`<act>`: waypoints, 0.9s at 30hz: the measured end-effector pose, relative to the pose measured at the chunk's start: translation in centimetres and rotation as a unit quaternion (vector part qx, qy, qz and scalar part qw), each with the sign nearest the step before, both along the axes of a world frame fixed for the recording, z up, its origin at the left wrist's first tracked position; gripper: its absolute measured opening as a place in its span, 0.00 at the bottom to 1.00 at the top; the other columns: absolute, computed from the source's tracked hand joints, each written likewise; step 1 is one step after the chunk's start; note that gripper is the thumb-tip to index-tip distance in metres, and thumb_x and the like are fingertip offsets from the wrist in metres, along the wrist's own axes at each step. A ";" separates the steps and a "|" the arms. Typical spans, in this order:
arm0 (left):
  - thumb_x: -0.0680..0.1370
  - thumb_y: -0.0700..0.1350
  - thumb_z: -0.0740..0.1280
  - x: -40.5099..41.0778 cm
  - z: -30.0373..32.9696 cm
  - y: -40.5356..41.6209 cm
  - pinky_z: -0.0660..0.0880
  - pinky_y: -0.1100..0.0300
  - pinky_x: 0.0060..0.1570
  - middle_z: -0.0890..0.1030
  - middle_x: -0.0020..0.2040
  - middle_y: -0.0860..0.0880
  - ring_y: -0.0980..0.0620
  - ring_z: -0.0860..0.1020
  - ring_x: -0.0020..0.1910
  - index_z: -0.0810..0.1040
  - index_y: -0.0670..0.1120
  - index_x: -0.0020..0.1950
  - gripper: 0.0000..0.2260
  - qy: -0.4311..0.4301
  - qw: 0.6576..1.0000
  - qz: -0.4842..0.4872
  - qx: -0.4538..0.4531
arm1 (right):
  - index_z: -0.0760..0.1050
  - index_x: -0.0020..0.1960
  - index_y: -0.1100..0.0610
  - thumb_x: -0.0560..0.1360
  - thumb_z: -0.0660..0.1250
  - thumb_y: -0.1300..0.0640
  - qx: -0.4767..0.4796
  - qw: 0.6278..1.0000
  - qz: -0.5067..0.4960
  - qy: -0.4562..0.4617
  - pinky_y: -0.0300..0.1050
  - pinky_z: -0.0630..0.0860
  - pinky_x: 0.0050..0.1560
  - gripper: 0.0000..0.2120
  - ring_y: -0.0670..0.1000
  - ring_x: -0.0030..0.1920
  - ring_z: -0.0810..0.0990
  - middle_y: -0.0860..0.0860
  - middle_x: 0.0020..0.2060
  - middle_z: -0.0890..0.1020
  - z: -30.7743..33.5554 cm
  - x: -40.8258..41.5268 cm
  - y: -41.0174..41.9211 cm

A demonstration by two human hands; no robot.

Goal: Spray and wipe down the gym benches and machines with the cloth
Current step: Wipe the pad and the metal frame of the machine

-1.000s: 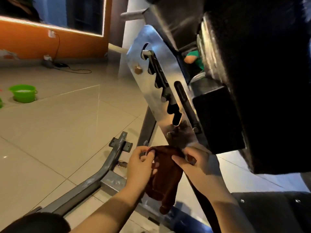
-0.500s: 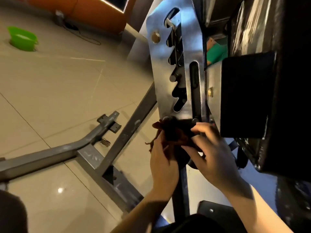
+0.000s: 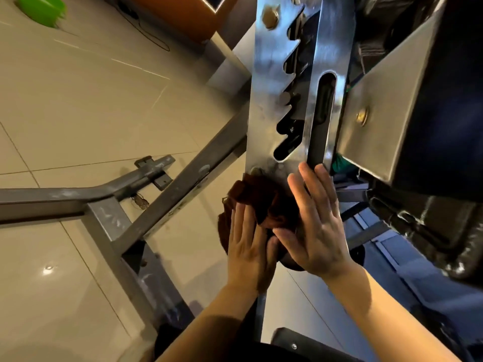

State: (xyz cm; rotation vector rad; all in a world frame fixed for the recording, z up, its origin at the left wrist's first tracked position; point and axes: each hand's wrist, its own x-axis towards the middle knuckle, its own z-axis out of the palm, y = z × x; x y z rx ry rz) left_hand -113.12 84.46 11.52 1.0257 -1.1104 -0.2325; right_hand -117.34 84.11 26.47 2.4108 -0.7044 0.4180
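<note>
Cloth (image 3: 264,202), dark brown and bunched, sits against the plate (image 3: 271,74)'s lower end, pressed between left hand (image 3: 248,244) and right hand (image 3: 316,231), fingers straight.

Two hands (image 3: 282,239) — one cloth (image 3: 264,202)
</note>
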 end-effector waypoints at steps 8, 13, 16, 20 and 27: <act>0.73 0.64 0.53 -1.8 -2.9 5.0 0.53 0.59 0.73 0.53 0.75 0.67 0.55 0.54 0.77 0.42 0.82 0.65 0.27 0.176 0.954 -0.193 0.147 | 0.60 0.72 0.65 0.81 0.50 0.40 0.004 0.999 0.028 -0.026 0.62 0.53 0.75 0.31 0.54 0.77 0.49 0.60 0.71 0.64 -0.8 -0.2 -0.6; 0.81 0.49 0.56 -1.1 -0.6 3.3 0.56 0.38 0.73 0.56 0.78 0.51 0.47 0.51 0.78 0.50 0.63 0.78 0.27 0.152 0.986 -0.069 0.013 | 0.62 0.71 0.65 0.82 0.51 0.44 -0.007 0.998 0.037 -0.046 0.59 0.55 0.75 0.28 0.56 0.76 0.52 0.61 0.70 0.67 -1.0 -0.1 -0.6; 0.84 0.53 0.48 0.4 2.6 1.2 0.55 0.40 0.74 0.56 0.77 0.49 0.48 0.50 0.79 0.61 0.48 0.75 0.20 0.106 0.994 0.015 -0.025 | 0.63 0.71 0.64 0.83 0.50 0.46 -0.010 0.998 0.048 -0.049 0.57 0.55 0.75 0.26 0.59 0.74 0.56 0.61 0.69 0.68 -1.0 -0.1 -0.6; 0.85 0.53 0.52 0.7 1.6 0.4 0.54 0.44 0.76 0.60 0.75 0.43 0.41 0.54 0.77 0.62 0.45 0.73 0.20 0.039 0.997 0.056 -0.040 | 0.62 0.71 0.63 0.83 0.48 0.47 -0.005 0.997 0.048 -0.054 0.56 0.55 0.75 0.24 0.58 0.75 0.54 0.60 0.70 0.67 -1.0 0.0 -0.6; 0.84 0.49 0.54 -1.4 -1.2 2.7 0.61 0.36 0.71 0.56 0.78 0.46 0.40 0.54 0.77 0.57 0.46 0.77 0.22 0.040 0.999 0.028 0.000 | 0.62 0.71 0.64 0.83 0.49 0.50 -0.003 0.997 0.053 -0.051 0.57 0.55 0.74 0.23 0.61 0.74 0.56 0.60 0.70 0.67 -1.0 0.0 -0.7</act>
